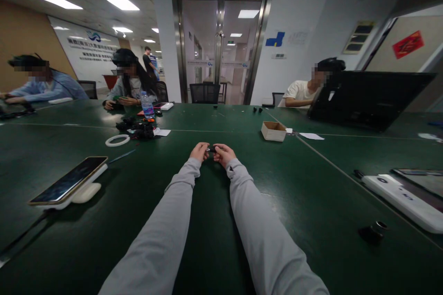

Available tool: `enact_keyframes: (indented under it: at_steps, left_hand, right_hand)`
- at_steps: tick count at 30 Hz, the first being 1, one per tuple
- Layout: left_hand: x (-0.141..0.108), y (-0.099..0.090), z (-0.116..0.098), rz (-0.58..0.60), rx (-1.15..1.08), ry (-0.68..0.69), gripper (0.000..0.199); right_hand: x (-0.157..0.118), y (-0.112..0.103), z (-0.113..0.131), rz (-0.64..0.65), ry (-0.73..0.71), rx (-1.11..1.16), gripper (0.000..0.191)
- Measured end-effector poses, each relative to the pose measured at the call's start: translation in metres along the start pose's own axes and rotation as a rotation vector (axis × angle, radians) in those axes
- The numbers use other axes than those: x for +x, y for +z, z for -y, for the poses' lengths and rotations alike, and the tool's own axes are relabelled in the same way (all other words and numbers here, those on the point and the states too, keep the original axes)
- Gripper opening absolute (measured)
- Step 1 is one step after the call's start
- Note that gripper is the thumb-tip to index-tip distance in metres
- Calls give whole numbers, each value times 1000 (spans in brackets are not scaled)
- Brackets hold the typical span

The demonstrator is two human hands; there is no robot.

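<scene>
Both my hands are out in front of me over the green table (277,175), close together near the middle of the view. A small dark object (211,150) with a shiny end at its left spans the short gap between them. My left hand (200,151) pinches the shiny left end. The fingers of my right hand (224,154) are closed on the dark right end. What the object is cannot be made out. An open light-coloured box (273,135) stands to the right beyond my right hand.
At left are a phone (71,179) on a white stand, a white ring (117,140), black items (136,127) and a bottle (147,105). A black monitor (367,97), white device (404,200) and dark cylinder (375,231) are at right. Several people are across the table.
</scene>
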State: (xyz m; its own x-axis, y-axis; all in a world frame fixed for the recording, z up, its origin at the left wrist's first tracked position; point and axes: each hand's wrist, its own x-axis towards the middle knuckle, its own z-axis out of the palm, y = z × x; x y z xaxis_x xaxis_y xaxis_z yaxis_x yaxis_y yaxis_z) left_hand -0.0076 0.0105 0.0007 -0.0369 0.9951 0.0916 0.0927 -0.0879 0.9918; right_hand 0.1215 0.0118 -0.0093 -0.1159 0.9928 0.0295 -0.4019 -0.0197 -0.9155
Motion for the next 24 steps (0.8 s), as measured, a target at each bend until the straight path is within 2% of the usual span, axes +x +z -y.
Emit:
enact_keyframes:
  at_steps: [15, 18, 24]
  left_hand:
    - [-5, -1, -5, -10, -9, 28, 27]
    - [-3, -2, -4, 20, -18, 23, 23]
    - [1, -2, -1, 37, -3, -13, 28]
  right_hand:
    - [0, 0, 1, 12, 1, -7, 25]
    - [1, -1, 0, 35, 13, -12, 26]
    - [1, -2, 0, 84, 19, -7, 25]
